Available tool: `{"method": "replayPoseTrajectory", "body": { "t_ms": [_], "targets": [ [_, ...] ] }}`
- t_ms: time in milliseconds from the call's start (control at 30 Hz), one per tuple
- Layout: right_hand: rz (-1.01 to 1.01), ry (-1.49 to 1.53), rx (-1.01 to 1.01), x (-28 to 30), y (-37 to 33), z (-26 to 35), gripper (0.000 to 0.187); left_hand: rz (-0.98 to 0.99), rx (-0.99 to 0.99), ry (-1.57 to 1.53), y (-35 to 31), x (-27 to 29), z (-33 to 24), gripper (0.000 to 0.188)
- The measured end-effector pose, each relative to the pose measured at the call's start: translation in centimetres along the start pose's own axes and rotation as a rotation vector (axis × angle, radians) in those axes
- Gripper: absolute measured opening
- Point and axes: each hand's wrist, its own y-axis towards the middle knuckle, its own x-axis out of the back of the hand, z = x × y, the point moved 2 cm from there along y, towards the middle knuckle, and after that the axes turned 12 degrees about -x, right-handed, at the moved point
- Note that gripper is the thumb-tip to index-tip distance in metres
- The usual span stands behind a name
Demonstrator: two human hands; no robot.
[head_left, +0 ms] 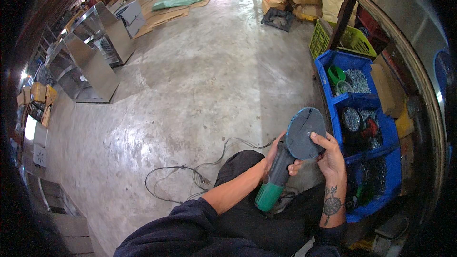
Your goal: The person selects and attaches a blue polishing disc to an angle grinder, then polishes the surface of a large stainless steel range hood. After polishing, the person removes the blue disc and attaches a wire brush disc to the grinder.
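An angle grinder [281, 171] with a dark grey body and a green rear end is tilted over my lap. On its head sits a round, dark grey disc [305, 131] with a bluish rim, its flat face turned up toward me. My left hand [274, 154] wraps round the grinder's body just below the disc, fingertips showing on the far side. At the disc's right edge, my right hand [329, 153] grips with the thumb on the face and the fingers mostly hidden behind. A grey power cable [223, 150] trails on the floor.
Blue bins [328, 74] with small metal parts stand close on my right, below a table edge [404, 43]. Behind them is a yellow-green crate [354, 40]. Bent sheet-metal housings [90, 74] stand at the left. Flattened cardboard [164, 21] and a green wrapped bundle [178, 0] lie farther off.
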Motion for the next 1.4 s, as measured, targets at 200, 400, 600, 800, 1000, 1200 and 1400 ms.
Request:
{"method": "replayPoseTrajectory", "body": {
  "t_ms": [200,400,600,800,1000,1200,1400],
  "targets": [
    [-0.058,-0.057,0.073,-1.3,-0.5,-0.1,0.043,-0.067,-0.023,-0.022,-0.3,-1.0,0.1,0.089],
    [-0.163,0.124,0.056,5.8,3.1,-3.5,0.033,0.046,-0.032,-0.01,-0.3,1.1,-0.2,0.093],
    [-0.33,-0.169,0.389,6.9,2.9,-4.5,0.027,0.054,-0.094,0.003,0.0,1.5,-1.2,0.085],
    [-0.473,-0.409,0.765,-0.4,-1.6,0.6,0.028,0.047,-0.112,0.037,-0.2,1.0,-0.8,0.088],
    [-0.599,-1.075,1.141,-3.3,-1.7,1.3,0.023,-0.099,-0.12,0.027,-0.4,-0.4,-0.4,0.086],
    [-0.383,-1.1,1.103,-3.1,-1.5,0.7,0.032,-0.14,-0.111,0.03,-0.6,-0.1,-0.7,0.09],
    [-0.283,-1.232,1.048,-2.4,-2.0,1.3,0.037,-0.135,-0.082,0.018,-0.2,-0.6,-0.7,0.092]
  ]
}}
